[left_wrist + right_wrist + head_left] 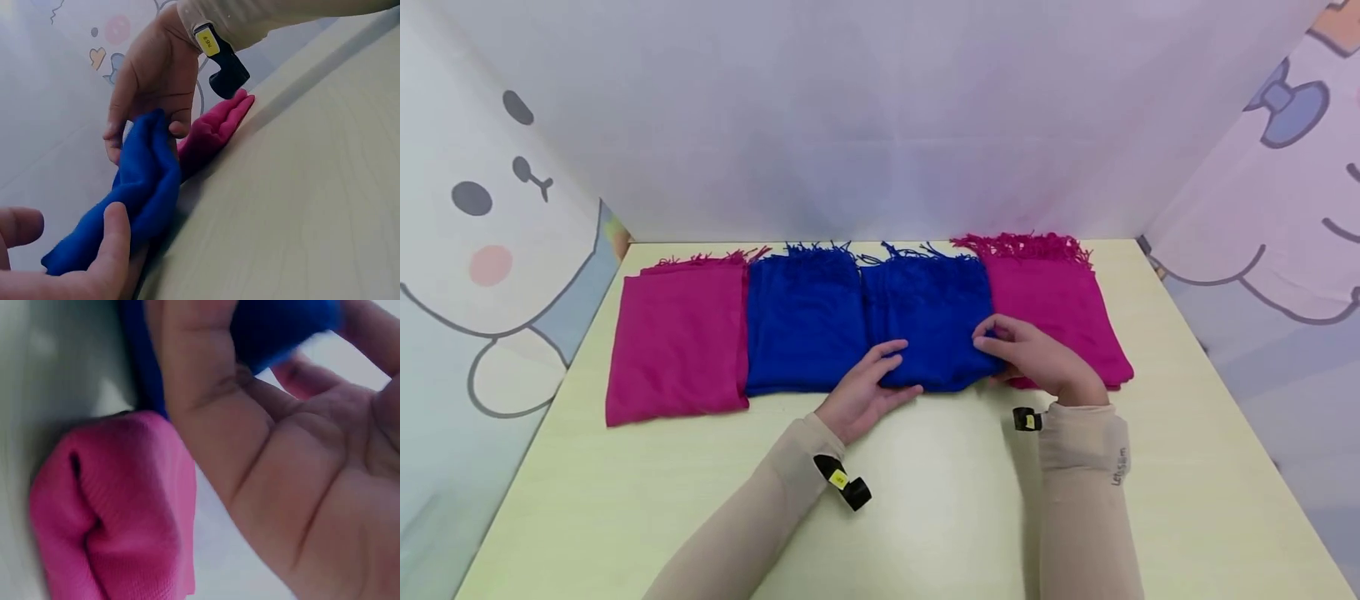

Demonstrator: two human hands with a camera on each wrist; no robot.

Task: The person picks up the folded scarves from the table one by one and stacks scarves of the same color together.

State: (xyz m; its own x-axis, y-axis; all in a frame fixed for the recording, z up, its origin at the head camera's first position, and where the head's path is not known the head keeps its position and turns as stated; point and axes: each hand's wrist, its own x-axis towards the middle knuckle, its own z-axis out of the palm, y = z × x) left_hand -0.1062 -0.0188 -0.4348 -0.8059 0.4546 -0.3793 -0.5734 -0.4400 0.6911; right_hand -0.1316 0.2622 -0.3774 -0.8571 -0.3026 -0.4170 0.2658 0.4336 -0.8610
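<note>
Two folded blue fringed scarves lie side by side in the head view. On the right blue scarf, my left hand rests its fingers near the front left corner, the thumb along the front edge. My right hand holds that scarf's front right corner with curled fingers, and the corner is slightly raised. In the left wrist view, the blue fold runs between both hands. The right wrist view has blue cloth between thumb and fingers; the fingertips are partly hidden.
The left blue scarf adjoins a folded magenta scarf at the left end. Another magenta scarf lies at the right end, partly behind my right hand. All are fringed at the back, on a pale wooden table before a curtain.
</note>
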